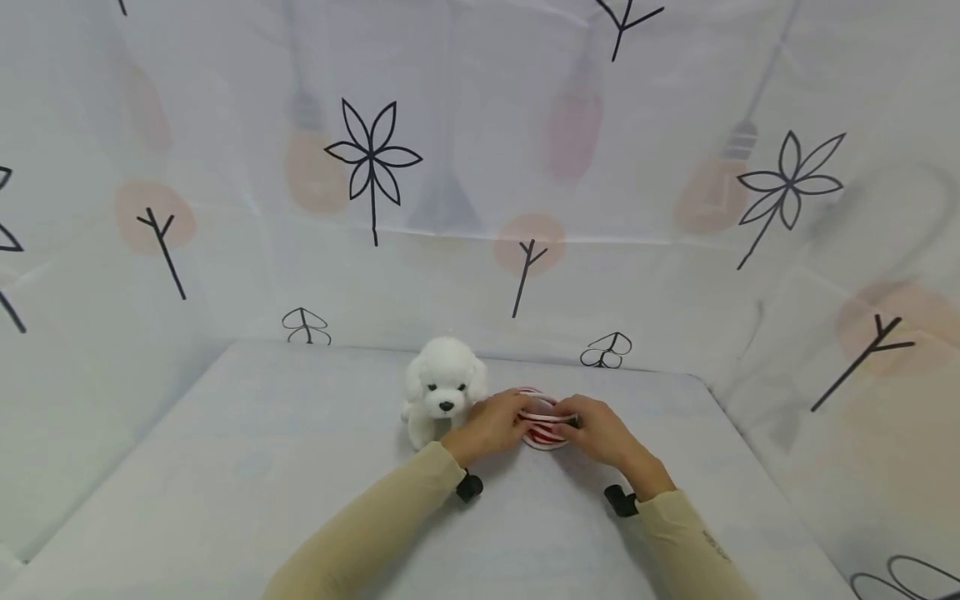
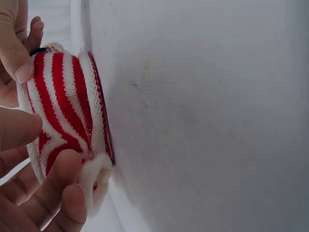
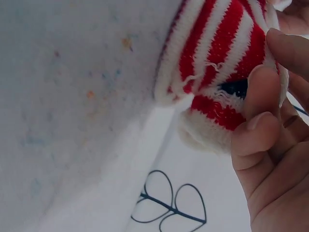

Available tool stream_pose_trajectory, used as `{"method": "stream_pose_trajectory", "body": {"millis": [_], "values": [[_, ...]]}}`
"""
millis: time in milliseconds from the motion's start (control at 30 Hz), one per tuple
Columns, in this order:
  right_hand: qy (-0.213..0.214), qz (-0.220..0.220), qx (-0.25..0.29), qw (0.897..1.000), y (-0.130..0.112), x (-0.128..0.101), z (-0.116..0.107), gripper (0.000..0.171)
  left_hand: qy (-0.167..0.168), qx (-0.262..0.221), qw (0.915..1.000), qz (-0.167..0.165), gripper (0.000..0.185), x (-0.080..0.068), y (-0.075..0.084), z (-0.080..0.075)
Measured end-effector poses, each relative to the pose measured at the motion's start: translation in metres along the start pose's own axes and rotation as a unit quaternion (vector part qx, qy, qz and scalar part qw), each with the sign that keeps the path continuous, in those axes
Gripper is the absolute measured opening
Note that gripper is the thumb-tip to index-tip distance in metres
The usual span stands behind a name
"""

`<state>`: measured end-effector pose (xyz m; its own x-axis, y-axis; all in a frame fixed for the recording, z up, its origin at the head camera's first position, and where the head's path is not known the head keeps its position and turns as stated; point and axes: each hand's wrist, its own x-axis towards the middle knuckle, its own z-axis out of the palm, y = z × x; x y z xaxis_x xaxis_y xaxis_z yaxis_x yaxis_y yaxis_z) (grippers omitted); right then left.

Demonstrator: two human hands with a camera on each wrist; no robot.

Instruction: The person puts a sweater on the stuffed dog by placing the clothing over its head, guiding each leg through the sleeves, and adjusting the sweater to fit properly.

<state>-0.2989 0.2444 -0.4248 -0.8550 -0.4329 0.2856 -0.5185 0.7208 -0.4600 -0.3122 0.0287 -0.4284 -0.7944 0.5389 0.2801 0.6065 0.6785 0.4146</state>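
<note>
A small knit sweater [image 1: 542, 435] with red and white stripes stands on the table, held between both hands. My left hand [image 1: 493, 427] grips its left side, fingers at the white edge beside a short sleeve [image 2: 96, 181] in the left wrist view. On the other side my right hand [image 1: 600, 429] pinches the knit near a dark blue patch [image 3: 234, 88] and a striped sleeve [image 3: 212, 116], seen in the right wrist view. Just left of my left hand, a white plush dog [image 1: 446, 385] faces me, its lower body partly hidden by that hand.
The table [image 1: 247, 492] has a pale cover. A white cloth backdrop [image 1: 465, 275] printed with black flowers and twigs hangs behind and at both sides. Black wrist cameras [image 1: 621, 501] sit under both sleeves.
</note>
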Motion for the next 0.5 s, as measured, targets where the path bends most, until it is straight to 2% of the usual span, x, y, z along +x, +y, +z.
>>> {"method": "stream_pose_trajectory", "body": {"millis": [133, 267, 500], "values": [[0.005, -0.005, 0.014, 1.000, -0.001, -0.004, -0.012, 0.012, -0.011, 0.009, 0.9999, 0.006, 0.017, -0.001, 0.002, -0.001], [0.020, -0.026, 0.026, 0.999, -0.005, -0.007, -0.026, 0.011, -0.013, 0.027, 0.9992, 0.026, 0.022, -0.004, 0.008, -0.006], [0.054, -0.070, 0.037, 0.995, -0.022, -0.012, -0.051, 0.012, -0.006, 0.027, 0.9985, 0.047, 0.024, -0.014, 0.029, -0.026]]}}
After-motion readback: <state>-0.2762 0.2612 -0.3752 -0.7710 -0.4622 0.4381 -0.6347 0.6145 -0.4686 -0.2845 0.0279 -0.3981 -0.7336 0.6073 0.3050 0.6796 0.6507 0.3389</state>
